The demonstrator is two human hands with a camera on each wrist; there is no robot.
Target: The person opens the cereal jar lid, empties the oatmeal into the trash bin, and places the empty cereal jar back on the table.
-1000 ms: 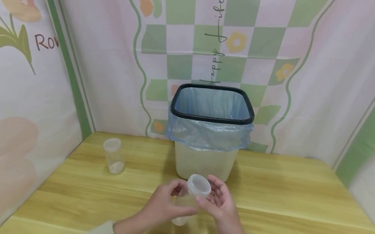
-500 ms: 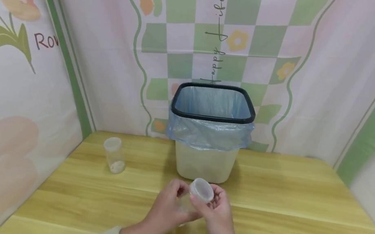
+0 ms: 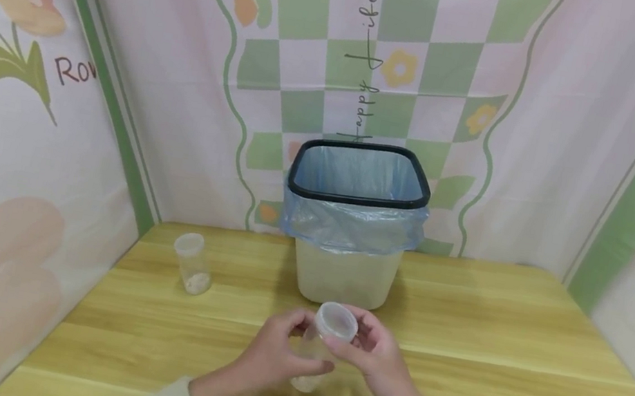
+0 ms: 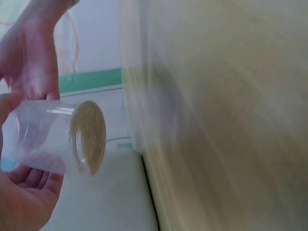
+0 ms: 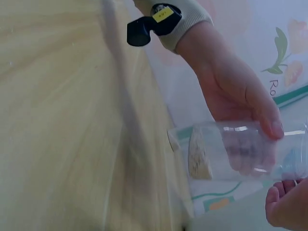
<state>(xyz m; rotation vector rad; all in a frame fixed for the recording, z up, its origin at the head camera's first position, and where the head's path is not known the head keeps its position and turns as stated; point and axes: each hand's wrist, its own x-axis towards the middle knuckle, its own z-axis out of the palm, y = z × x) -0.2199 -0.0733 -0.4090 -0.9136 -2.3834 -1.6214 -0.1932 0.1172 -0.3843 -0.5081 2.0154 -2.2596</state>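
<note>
A clear plastic jar [image 3: 313, 348] with a translucent lid [image 3: 337, 320] is held over the table in front of me, leaning a little to the right. A thin layer of pale, grainy stuff [image 4: 91, 137] lies at its bottom. My left hand [image 3: 275, 346] grips the jar's body, thumb in front and fingers behind, as the right wrist view also shows. At the top, my right hand [image 3: 381, 359] holds the lid by its edge, with the thumb on the near side. A second similar lidded jar [image 3: 194, 265] stands at the table's left, with pale stuff at its bottom.
Behind the hands stands a whitish bin [image 3: 345, 276] with a black rim [image 3: 357, 201] and a blue bag [image 3: 353, 228] folded over it. Patterned cloth [image 3: 289, 67] hangs round the back and sides of the wooden table [image 3: 489, 339].
My right hand turned at the lid and came back. The jar swung slightly, and its lower end, mostly hidden behind my left hand half a second ago, shows again. The second jar stayed put.
</note>
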